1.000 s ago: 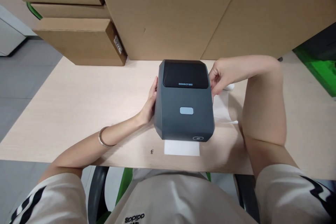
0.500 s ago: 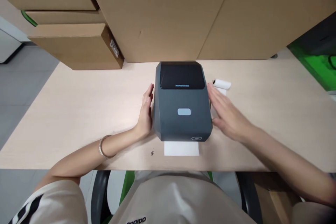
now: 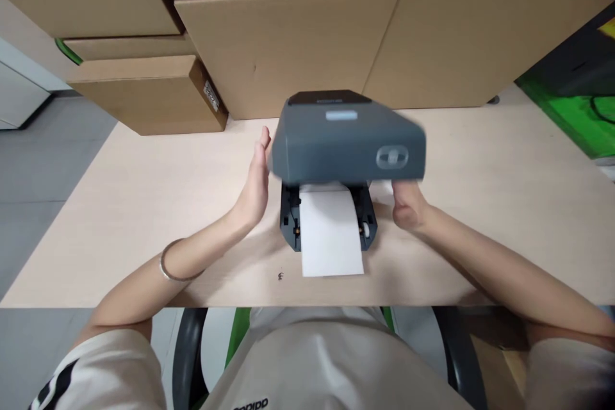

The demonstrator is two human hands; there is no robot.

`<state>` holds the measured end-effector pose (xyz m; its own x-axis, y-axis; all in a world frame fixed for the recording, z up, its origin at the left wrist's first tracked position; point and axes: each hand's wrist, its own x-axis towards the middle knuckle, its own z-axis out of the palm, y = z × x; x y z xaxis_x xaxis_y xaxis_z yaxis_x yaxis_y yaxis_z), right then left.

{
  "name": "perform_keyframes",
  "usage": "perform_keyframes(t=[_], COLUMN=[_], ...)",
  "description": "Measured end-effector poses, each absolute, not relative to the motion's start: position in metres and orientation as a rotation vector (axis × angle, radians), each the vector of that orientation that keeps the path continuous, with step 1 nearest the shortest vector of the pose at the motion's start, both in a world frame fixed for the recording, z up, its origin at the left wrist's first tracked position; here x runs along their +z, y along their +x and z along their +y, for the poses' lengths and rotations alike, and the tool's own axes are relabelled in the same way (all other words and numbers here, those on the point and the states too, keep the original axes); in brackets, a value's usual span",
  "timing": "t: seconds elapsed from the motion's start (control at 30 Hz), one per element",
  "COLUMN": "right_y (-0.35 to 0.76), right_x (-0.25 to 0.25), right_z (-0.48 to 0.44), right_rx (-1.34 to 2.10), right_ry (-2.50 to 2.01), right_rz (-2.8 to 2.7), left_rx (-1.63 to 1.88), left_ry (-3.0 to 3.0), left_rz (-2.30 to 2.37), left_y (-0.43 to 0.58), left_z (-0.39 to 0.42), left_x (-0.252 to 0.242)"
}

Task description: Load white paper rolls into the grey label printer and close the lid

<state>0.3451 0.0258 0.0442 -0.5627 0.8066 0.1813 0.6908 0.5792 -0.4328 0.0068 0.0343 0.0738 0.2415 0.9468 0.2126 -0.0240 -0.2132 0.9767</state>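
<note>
A dark grey label printer stands in the middle of the table, with its lid (image 3: 336,147) lifted and slightly blurred. Below the lid, the black printer base (image 3: 291,230) is exposed. From it a white paper strip (image 3: 331,230) reaches forward onto the tabletop. My left hand (image 3: 254,186) is upright along the lid's left side, fingers stretched; whether it touches is unclear. Under the lid's right end is my right hand (image 3: 408,205); its fingers are hidden by the lid.
Stacked cardboard boxes (image 3: 288,45) line the table's back edge. A flatter carton (image 3: 139,99) stands at the back left. Small black bits (image 3: 280,276) lie by the front edge of the table (image 3: 451,282). A green surface (image 3: 557,115) shows at the far right.
The printer's lid has swung up from closed, uncovering the base and more of the paper strip. My right hand has gone beneath its right end. The small white roll at right is now hidden.
</note>
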Motion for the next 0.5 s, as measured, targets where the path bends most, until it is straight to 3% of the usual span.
perform_keyframes(t=[0.23,0.5], right_y=[0.325,0.317], right_x=[0.089,0.113], right_z=[0.087,0.11], right_rx=[0.035,0.444], right_ry=[-1.079,-1.141], right_rz=[-2.011,-2.022], left_rx=[1.143,1.146], left_ry=[1.44,1.245], left_rz=[0.893,0.879], left_y=[0.015,0.016], left_z=[0.078,0.041], left_x=[0.061,0.01])
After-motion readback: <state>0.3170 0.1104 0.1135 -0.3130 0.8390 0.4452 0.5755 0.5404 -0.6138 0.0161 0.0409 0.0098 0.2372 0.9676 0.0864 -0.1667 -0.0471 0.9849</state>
